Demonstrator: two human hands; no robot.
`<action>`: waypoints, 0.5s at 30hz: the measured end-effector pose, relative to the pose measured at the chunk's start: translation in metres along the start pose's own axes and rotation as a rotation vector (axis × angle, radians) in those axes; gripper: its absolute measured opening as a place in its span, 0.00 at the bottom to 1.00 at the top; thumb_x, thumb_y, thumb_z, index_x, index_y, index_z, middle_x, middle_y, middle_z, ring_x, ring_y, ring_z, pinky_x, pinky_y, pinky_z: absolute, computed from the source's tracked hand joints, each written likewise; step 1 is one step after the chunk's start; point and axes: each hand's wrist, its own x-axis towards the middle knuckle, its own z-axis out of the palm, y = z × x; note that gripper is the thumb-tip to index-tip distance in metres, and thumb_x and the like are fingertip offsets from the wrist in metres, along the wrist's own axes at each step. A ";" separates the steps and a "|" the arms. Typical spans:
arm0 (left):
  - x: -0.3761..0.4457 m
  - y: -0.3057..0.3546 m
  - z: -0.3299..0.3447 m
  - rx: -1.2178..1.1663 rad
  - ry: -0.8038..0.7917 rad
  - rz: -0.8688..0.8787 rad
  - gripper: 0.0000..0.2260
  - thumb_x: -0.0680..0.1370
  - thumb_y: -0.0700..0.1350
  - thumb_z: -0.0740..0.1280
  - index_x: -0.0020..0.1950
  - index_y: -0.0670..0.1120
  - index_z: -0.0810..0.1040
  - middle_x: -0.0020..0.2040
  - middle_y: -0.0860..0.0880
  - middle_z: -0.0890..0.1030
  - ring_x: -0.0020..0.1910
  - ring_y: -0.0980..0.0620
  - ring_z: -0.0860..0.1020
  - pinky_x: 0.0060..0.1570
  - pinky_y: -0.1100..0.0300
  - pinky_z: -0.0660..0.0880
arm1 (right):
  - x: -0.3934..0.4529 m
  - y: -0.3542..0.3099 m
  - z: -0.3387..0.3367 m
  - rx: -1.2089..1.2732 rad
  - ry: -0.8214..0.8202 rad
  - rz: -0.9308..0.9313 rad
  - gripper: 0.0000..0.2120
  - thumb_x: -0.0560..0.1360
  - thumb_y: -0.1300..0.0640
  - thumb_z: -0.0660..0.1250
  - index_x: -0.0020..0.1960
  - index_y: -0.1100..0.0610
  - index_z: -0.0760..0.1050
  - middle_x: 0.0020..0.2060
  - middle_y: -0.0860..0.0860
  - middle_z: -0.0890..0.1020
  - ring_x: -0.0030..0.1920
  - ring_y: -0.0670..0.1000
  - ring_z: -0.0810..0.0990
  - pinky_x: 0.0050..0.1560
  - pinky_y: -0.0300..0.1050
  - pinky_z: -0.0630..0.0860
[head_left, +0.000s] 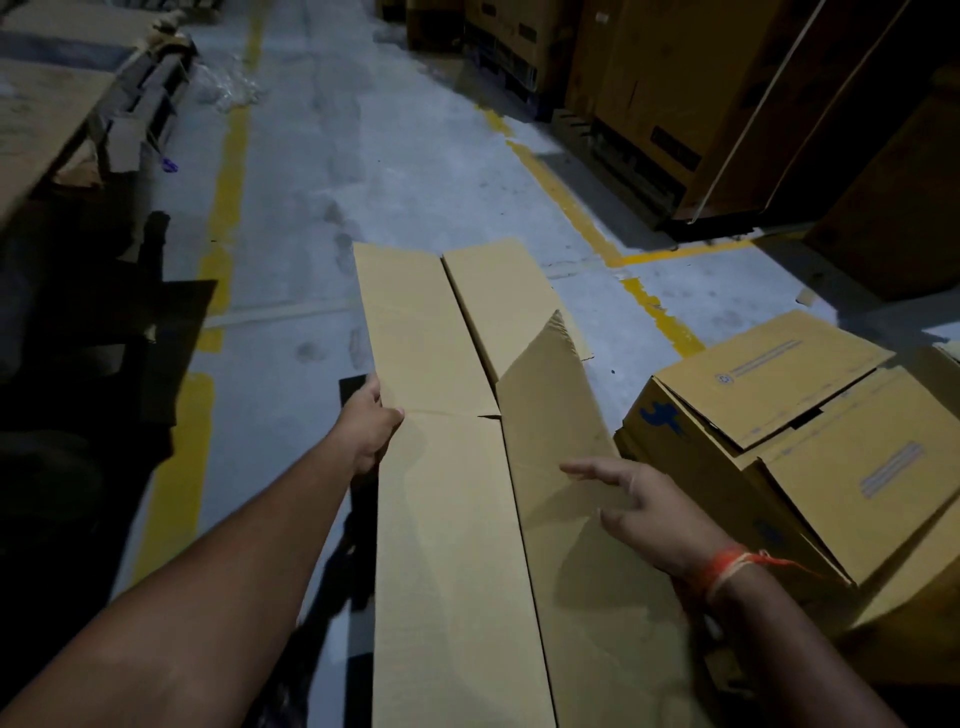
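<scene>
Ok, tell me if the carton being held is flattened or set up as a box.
Flattened. The carton spreads as two long panels either side of one crease, far flaps extended, forming no box.

Centre: flat carton (447, 519) runs from the bottom edge out over the floor (322, 171). Left hand (370, 422) on its left edge, about midway along, fingers (375, 387) round that edge. Right hand (641, 512) over its right panel, near the right edge. Stack of boxes (810, 447) on the floor just right of the carton. Tall cartons (670, 98) behind that stack, far right. Cardboard sheets (41, 124) far left. Floor lines (228, 171) run away on both sides, with the carton between them.
</scene>
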 end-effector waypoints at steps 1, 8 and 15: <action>0.000 0.003 0.001 0.021 -0.017 0.006 0.27 0.80 0.27 0.60 0.74 0.49 0.70 0.62 0.45 0.82 0.57 0.46 0.81 0.50 0.56 0.77 | -0.003 -0.008 0.004 0.010 -0.010 -0.035 0.38 0.74 0.74 0.63 0.68 0.33 0.72 0.70 0.39 0.73 0.70 0.50 0.74 0.55 0.30 0.75; -0.018 0.037 0.027 0.013 -0.033 -0.038 0.42 0.84 0.46 0.64 0.81 0.60 0.33 0.69 0.43 0.75 0.60 0.46 0.79 0.56 0.53 0.72 | -0.013 -0.055 0.057 -0.134 -0.147 -0.249 0.51 0.73 0.69 0.62 0.77 0.27 0.42 0.82 0.44 0.51 0.80 0.49 0.57 0.70 0.45 0.70; -0.026 0.064 0.053 0.113 0.025 0.048 0.52 0.79 0.46 0.73 0.81 0.58 0.30 0.79 0.47 0.60 0.66 0.41 0.75 0.52 0.62 0.75 | -0.012 -0.069 0.098 -0.271 -0.200 -0.371 0.55 0.70 0.66 0.62 0.76 0.32 0.29 0.82 0.47 0.43 0.79 0.59 0.60 0.70 0.55 0.71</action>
